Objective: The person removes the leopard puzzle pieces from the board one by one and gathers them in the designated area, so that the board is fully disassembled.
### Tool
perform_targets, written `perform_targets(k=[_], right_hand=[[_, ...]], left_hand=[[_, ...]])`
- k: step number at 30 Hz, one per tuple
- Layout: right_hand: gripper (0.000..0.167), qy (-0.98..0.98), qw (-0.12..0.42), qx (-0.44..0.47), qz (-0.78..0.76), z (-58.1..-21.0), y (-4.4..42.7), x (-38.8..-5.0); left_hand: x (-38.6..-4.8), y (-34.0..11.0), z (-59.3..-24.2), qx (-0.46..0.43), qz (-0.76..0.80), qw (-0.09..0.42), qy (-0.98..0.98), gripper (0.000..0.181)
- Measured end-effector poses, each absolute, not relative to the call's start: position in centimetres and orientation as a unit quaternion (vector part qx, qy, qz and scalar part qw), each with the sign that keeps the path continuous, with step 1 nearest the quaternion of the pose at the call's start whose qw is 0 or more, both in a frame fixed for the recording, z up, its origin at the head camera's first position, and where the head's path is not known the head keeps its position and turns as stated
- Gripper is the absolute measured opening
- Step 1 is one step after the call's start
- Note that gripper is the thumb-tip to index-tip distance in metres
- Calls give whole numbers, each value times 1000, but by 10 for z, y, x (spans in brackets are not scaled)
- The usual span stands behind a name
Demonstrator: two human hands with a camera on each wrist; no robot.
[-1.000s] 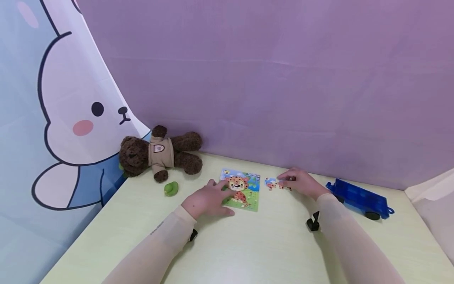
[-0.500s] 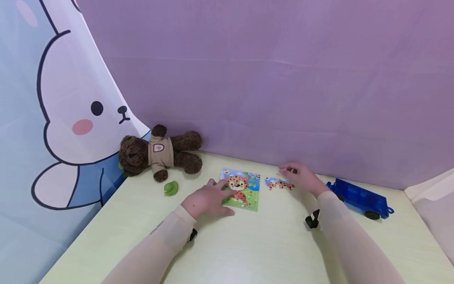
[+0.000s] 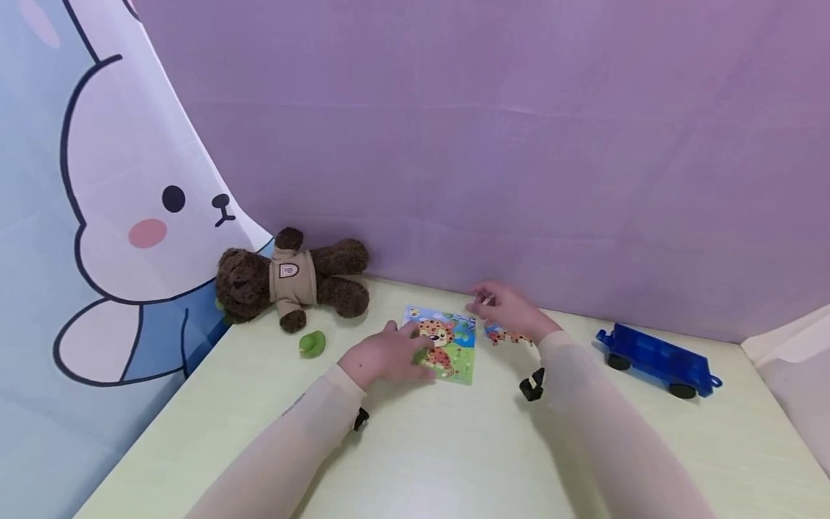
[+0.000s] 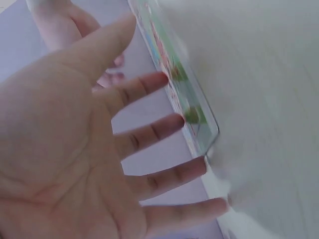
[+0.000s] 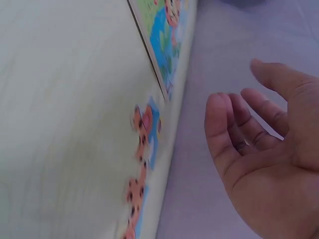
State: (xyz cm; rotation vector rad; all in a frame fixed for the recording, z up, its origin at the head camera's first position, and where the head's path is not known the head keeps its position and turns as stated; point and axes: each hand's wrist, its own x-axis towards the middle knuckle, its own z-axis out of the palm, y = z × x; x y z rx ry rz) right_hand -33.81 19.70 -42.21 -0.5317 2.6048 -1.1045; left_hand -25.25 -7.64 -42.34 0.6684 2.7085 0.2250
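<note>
A small picture board [image 3: 462, 364] with a spotted leopard cub lies flat on the table. My left hand [image 3: 389, 355] is over its left side, fingers spread; in the left wrist view the fingertips [image 4: 172, 120] appear to touch the board's edge. Beside the board to the right lie joined jigsaw pieces [image 3: 498, 336] with orange spotted shapes on blue, partly hidden by the right hand in the head view. My right hand [image 3: 509, 310] hovers above the gap between board and pieces. Its fingers are loosely bent, with nothing between them and the thumb [image 5: 271, 74].
A brown teddy bear [image 3: 295, 277] lies at the back left. In front of it sits a small green toy [image 3: 313, 344]. To the right stands a blue toy wagon [image 3: 658, 360] with black wheels. A purple cloth [image 3: 454, 180] hangs along the table's back edge.
My right hand has lifted off the jigsaw pieces and moved left toward the board's upper right corner. The left hand has shifted slightly right over the board.
</note>
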Motion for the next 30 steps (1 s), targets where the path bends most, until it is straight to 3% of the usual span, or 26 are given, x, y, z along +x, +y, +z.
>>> perform_targets(k=[7, 30], right_hand=[[52, 902, 162, -196, -348, -433, 176, -344], [46, 908, 227, -214, -278, -442, 176, -352]], left_hand=[[-247, -61, -425, 278, 41, 116, 953, 69], [-241, -50, -430, 267, 39, 164, 949, 65]])
